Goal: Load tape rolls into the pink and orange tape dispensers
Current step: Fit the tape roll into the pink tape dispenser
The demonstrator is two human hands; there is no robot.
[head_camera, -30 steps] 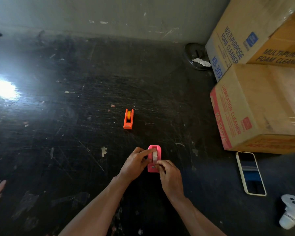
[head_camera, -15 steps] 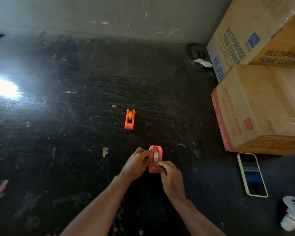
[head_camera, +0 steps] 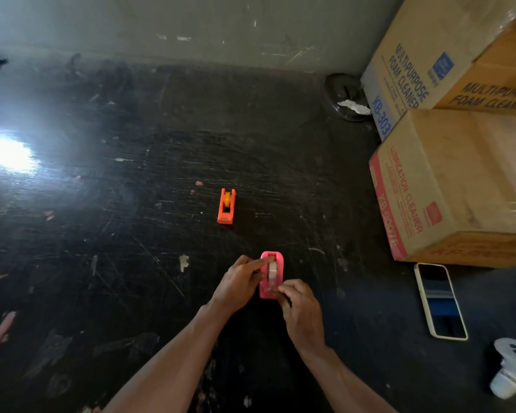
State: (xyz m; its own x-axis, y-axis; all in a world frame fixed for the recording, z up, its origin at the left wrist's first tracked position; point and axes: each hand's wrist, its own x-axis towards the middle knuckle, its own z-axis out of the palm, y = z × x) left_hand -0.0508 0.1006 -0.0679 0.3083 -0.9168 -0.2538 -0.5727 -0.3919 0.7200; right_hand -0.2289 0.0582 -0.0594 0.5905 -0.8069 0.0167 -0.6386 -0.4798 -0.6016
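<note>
Head view: a black, scratched, glossy table (head_camera: pixel 131 219) is seen, with a bright glare patch at its left. Near the front centre, the pink tape dispenser (head_camera: pixel 278 265), smooth rounded plastic, is stood lengthwise; a pale tape roll (head_camera: pixel 272 268) is seated upright in its slot. The left hand (head_camera: pixel 239 286) is laid against the dispenser's left side, its forefinger stretched over the top beside the roll. The right hand (head_camera: pixel 303 311) is curled at the near end, its fingers (head_camera: pixel 282 290) pinched there on something too small to be made out. Farther back, well apart, the orange tape dispenser (head_camera: pixel 226 206) is stood alone, a yellow roll held in it. At right, two cardboard boxes (head_camera: pixel 459 180) are stacked beside a phone (head_camera: pixel 440 302) lying flat.
</note>
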